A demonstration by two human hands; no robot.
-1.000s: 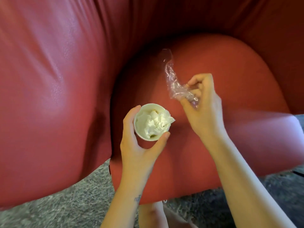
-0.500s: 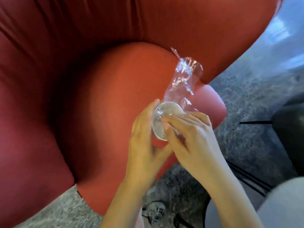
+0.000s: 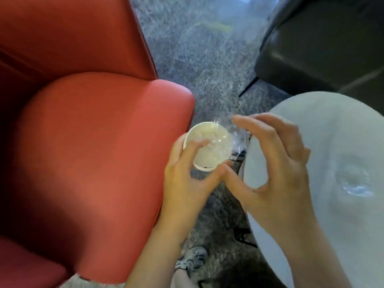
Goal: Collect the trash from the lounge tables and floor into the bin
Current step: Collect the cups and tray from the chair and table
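My left hand (image 3: 187,186) grips a small white paper cup (image 3: 202,166) from the side, held over the carpet between the red armchair and a round table. Crumpled clear plastic wrap (image 3: 236,135) lies across the cup's mouth and sticks out on its right side. Something pale fills the cup under the wrap. My right hand (image 3: 276,173) arches beside the cup with its fingers spread and bent, the index fingertip at the wrap's upper edge. Its thumb lies against my left thumb just below the cup.
A red armchair (image 3: 93,152) fills the left. A pale grey round table (image 3: 332,125) stands at the right with a small clear object (image 3: 354,183) on it. A dark seat (image 3: 322,48) is at upper right. Grey carpet (image 3: 197,48) runs between; my shoe (image 3: 193,260) shows below.
The view has swung right from the armchair seat to the table. The long upright wrap is now pushed down onto the cup, and my right hand's fingers have lifted and spread.
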